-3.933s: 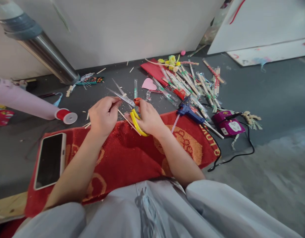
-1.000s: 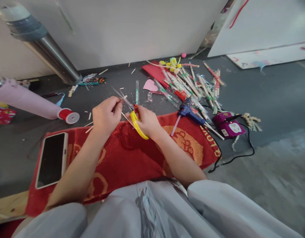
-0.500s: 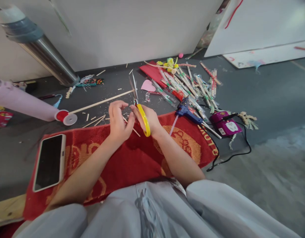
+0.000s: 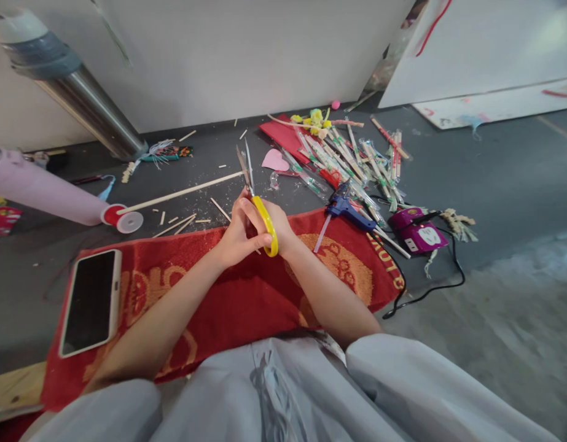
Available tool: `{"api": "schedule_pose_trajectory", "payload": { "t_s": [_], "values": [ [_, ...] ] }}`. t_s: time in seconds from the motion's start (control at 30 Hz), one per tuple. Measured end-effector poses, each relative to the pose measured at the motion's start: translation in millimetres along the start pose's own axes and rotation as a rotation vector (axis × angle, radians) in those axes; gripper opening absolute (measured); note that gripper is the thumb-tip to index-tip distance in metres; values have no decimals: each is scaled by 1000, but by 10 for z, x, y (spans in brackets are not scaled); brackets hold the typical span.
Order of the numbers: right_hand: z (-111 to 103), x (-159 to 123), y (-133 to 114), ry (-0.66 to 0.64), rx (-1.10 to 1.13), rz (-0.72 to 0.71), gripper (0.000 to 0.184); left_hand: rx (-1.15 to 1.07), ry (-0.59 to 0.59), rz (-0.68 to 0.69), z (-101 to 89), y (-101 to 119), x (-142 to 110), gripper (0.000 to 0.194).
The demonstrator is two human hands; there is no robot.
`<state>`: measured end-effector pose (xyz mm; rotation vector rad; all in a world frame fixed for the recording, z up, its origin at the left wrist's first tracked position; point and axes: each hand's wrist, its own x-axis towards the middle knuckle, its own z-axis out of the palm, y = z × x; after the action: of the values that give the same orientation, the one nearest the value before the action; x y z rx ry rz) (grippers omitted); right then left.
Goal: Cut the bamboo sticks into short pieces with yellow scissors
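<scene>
My right hand (image 4: 283,232) grips yellow-handled scissors (image 4: 267,224), whose blades point away from me and are slightly parted. My left hand (image 4: 232,236) is pressed against the right hand, fingers curled up by the scissors' pivot. It pinches a short thin wooden stick (image 4: 257,250), of which only the end shows below the hands. Both hands hover over the far edge of a red towel (image 4: 246,294). A long wooden stick (image 4: 182,192) lies on the dark floor just left of the blades.
A phone (image 4: 87,301) lies on the towel's left end. A blue glue gun (image 4: 350,207), a purple power strip (image 4: 419,230) with a black cord, and a pile of wrapped chopsticks (image 4: 352,156) sit at right. A pink roll (image 4: 39,187), a red spool (image 4: 120,218) and a metal pipe (image 4: 80,101) are at left.
The scissors swung from pointing left to pointing away from me. The long stick now lies on the floor. My left hand moved right against my right hand.
</scene>
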<state>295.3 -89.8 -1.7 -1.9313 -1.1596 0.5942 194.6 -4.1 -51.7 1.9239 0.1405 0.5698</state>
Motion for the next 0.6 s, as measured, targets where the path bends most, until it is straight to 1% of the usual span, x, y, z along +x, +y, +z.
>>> {"api": "schedule_pose_trajectory", "payload": {
  "t_s": [0.07,0.23,0.4,0.6],
  "values": [
    [6,5,11,-3,21,-8,47,17,-9,11,-19,4,5,99],
    [2,2,19,-5,72,3,49,64,-32,36,-51,13,5,89],
    [0,12,20,-10,80,-13,48,116,-33,70,-51,10,2,89],
    [9,10,25,0,87,-20,49,116,-27,64,-55,22,-11,85]
  ]
}}
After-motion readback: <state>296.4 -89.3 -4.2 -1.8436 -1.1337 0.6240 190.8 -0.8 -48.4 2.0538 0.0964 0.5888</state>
